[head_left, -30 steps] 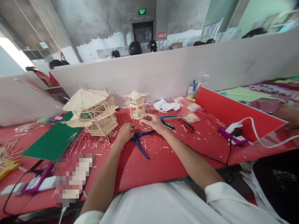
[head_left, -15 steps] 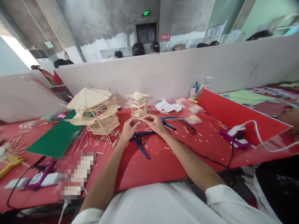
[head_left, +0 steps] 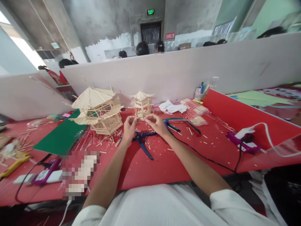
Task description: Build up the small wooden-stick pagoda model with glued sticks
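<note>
My left hand and my right hand are raised over the red table, their fingertips pinched a short gap apart. Between them runs what looks like a thin wooden stick, mostly covered by the fingers. Just behind stands a small pavilion model built of pale sticks, upright on the table. A larger stick pavilion with a tiered roof sits to the left of it. Under my hands lie blue-handled pliers, spread apart. A second tool with dark and green handles rests beside my right wrist.
Offcuts lie scattered over the red table. On the left are a green board, a yellow-handled tool and a purple power strip. White tissue, packs of sticks and a red board stand rightward.
My fingertips have drawn slightly apart, the left hand moving a little away from the right. The whole view has shifted slightly; the models and tools stay in place.
</note>
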### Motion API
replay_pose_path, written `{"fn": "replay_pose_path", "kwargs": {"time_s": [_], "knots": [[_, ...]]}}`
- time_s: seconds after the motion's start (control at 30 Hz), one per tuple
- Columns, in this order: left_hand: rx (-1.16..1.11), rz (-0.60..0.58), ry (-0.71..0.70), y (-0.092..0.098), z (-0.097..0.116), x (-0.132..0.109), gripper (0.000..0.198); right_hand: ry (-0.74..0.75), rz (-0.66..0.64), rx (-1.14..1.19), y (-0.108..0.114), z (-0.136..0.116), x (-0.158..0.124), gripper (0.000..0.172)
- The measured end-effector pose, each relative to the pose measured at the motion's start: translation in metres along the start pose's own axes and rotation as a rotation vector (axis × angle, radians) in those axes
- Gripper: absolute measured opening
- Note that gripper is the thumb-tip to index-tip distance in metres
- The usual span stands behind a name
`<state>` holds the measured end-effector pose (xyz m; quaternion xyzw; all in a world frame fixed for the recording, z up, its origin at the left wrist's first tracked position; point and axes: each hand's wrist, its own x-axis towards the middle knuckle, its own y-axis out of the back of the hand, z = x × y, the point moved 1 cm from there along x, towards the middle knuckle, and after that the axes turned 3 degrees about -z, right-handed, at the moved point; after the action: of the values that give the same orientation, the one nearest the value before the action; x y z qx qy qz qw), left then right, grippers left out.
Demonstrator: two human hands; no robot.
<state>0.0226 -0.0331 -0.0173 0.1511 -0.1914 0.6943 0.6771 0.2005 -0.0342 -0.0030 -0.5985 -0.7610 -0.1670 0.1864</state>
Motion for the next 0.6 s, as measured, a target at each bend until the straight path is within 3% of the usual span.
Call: {"fn": "replay_pose_path", "kwargs": {"time_s": [0.17, 0.27, 0.4, 0.6], "knots": [[-0.044, 0.223, -0.003, 0.024, -0.026, 0.03, 0.024, -0.047, -0.007, 0.017, 0.005, 0.002, 0.002, 0.026], [-0.071, 0.26, -0.021, 0.027, -0.04, 0.053, 0.023, -0.058, -0.02, 0.012, 0.005, 0.003, 0.001, 0.024], [-0.052, 0.411, -0.061, 0.027, -0.055, 0.076, 0.026, -0.079, -0.035, 0.016, 0.004, 0.004, 0.0, 0.024], [-0.082, 0.456, -0.081, 0.031, -0.066, 0.09, 0.027, -0.085, -0.037, 0.021, 0.004, 0.004, 0.0, 0.024]]}}
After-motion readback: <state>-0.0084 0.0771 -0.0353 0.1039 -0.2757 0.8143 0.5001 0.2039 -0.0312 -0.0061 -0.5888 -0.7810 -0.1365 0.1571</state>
